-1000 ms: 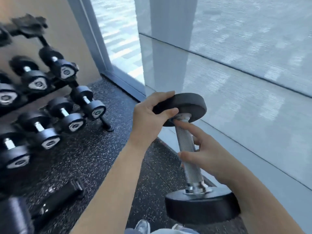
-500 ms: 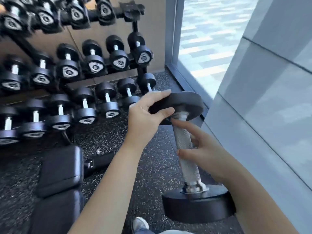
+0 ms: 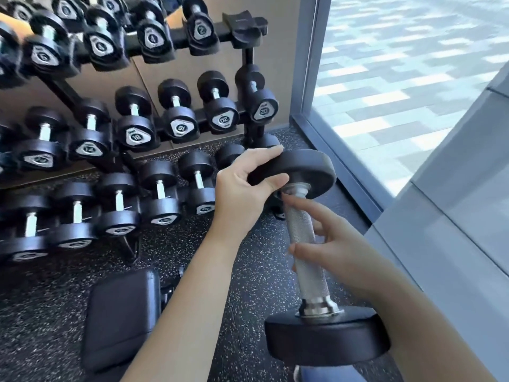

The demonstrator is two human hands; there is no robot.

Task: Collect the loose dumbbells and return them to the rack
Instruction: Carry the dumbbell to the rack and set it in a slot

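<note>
Black rubber-headed dumbbell w/ knurled steel handle is off the floor, carried in 2 hands, right of centre. Its long axis is near upright, top leaning a bit left and away: 1 head up, 1 head down by the right forearm.

Left hand pinches the rim of the upper head, fingers flat over the top, thumb tucked under. Right hand sits loosely round the handle. Thumb lies across the front, index runs straight up toward the collar, other fingers are partly behind the bar. It isn't clenched, so prob. steadying more than lifting.

Black steel 3-tier rack stands ahead and to the left, near but apart from the dumbbell. Racked dumbbells lie w/ handles running front-to-back, badge ends facing out. Key mismatch: held axis approx vertical vs cradles that want it level and pointing in. Left hand is nearer the rack, so the upper head should lead.

Bare cradle at the top tier's right end looks free. The carried weight's number isn't visible, so can't tell if it belongs there. Black padded bench lies low btwn person and rack, a trip risk.
</note>
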